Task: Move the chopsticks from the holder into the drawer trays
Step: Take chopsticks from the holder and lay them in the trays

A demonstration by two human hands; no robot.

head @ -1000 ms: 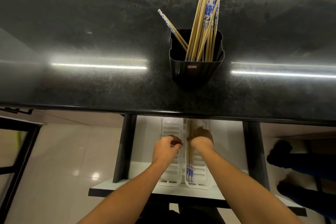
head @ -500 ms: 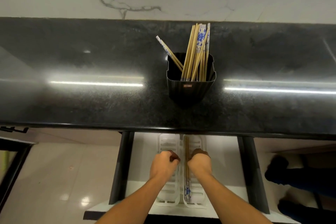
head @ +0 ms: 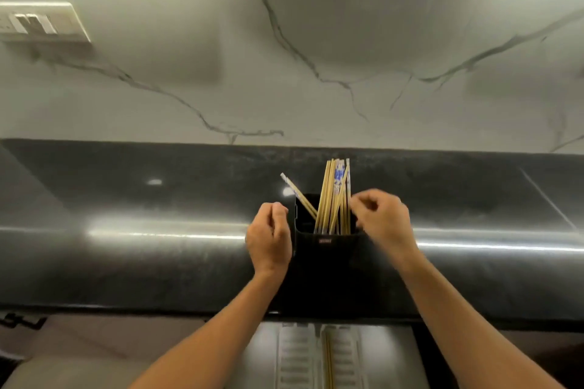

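A black holder (head: 325, 251) stands on the dark counter with several wooden chopsticks (head: 334, 199) upright in it, some with blue-and-white tops. One chopstick (head: 298, 193) leans out to the left. My left hand (head: 268, 238) hovers just left of the holder, fingers loosely curled and holding nothing. My right hand (head: 384, 221) is at the holder's right side, thumb and fingers apart, fingertips at the right edge of the bundle. Below the counter edge, the open drawer shows two white trays; the right tray (head: 346, 357) holds a pair of chopsticks (head: 329, 360), the left tray (head: 295, 357) looks bare.
The glossy black counter (head: 158, 262) runs across the view with a marble wall (head: 284, 57) behind it. A wall switch plate (head: 41, 24) sits at the upper left. Dark drawer rails flank the trays at the bottom.
Both hands have risen from the drawer trays to either side of the holder on the counter. The view has tilted upward, and a pair of chopsticks stays in the right tray.
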